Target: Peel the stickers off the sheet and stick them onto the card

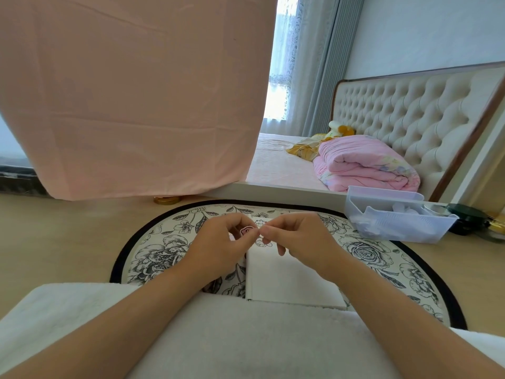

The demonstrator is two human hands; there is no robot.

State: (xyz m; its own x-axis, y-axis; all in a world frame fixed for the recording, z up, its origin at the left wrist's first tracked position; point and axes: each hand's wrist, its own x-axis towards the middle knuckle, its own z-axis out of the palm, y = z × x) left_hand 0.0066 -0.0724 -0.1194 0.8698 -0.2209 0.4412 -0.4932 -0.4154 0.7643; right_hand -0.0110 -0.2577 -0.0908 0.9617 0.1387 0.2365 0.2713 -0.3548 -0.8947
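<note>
Both hands are raised together over the ctr of the round floral table, fingertips nearly touching. The left hand is curled round the sticker sheet, most of it hidden in the palm, w/ one pink sticker showing at its fingertips. It prob. holds the sheet up and tilted so the sticker's edge faces the other hand. The right hand has thumb and forefinger pinched tight at that sticker's right edge, the other fingers loosely curled out of the way. Whether a corner is lifted yet is too small to tell.

The white card lies flat just under the hands, running from the table's ctr to its near edge, where a white towel overlaps it. Set there, a freed sticker needs only a short drop. Small marks at the card's far end may be stickers already on; unclear.

A clear plastic bin sits beyond the table's far-right edge, away from the work. A pink cloth hangs past the far-left edge.

Judgement: peel step, w/ tearing the main risk.
</note>
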